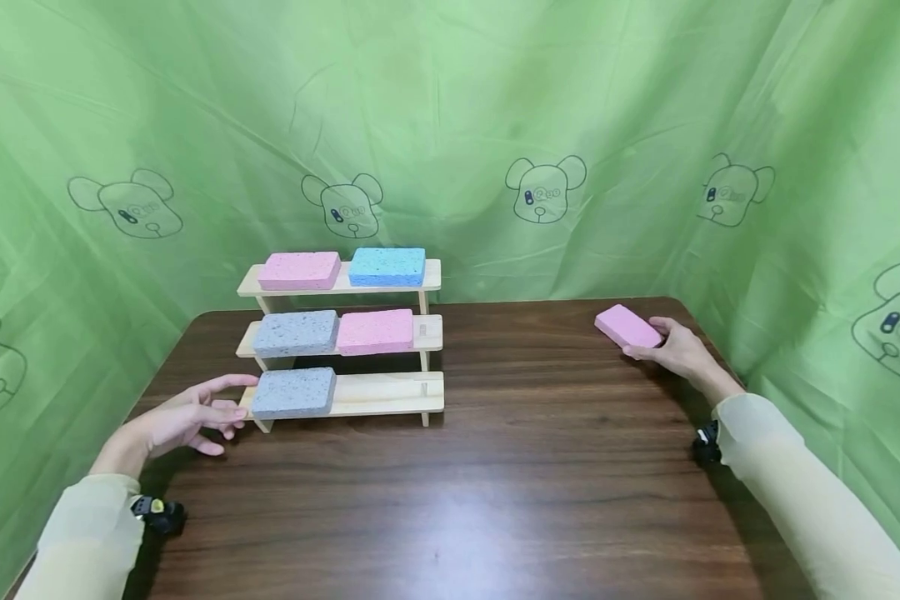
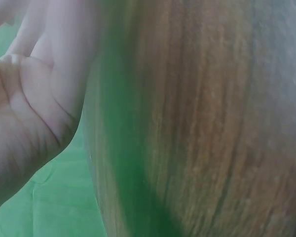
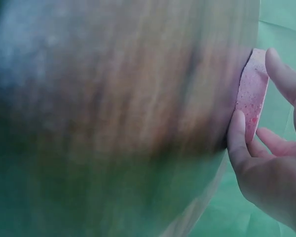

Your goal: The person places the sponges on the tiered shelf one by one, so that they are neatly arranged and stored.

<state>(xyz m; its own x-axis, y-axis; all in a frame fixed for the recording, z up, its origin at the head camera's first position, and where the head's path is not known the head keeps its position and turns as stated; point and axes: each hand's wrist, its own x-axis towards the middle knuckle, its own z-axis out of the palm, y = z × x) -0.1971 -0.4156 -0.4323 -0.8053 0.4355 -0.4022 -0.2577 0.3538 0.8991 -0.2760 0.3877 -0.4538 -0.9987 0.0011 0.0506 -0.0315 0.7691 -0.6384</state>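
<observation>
A three-tier wooden display rack (image 1: 378, 398) stands on the left half of the table. At the left end of its lowest tier my left hand (image 1: 191, 414) grips the board between index finger and thumb, other fingers hanging below. On that tier lies a grey sponge (image 1: 294, 392). The middle tier bears another grey sponge (image 1: 296, 333) beside a pink sponge (image 1: 376, 332); on top are a pink sponge (image 1: 300, 271) and a blue sponge (image 1: 387, 267). Far right, my right hand (image 1: 678, 348) pinches a separate pink sponge (image 1: 627, 326), also seen edge-on in the right wrist view.
The dark brown wooden table (image 1: 540, 467) has rounded back corners. Green curtains (image 1: 450, 100) printed with bear faces hang behind it and on both sides, close to the right hand. Each wrist wears a black strapped device (image 1: 161, 514).
</observation>
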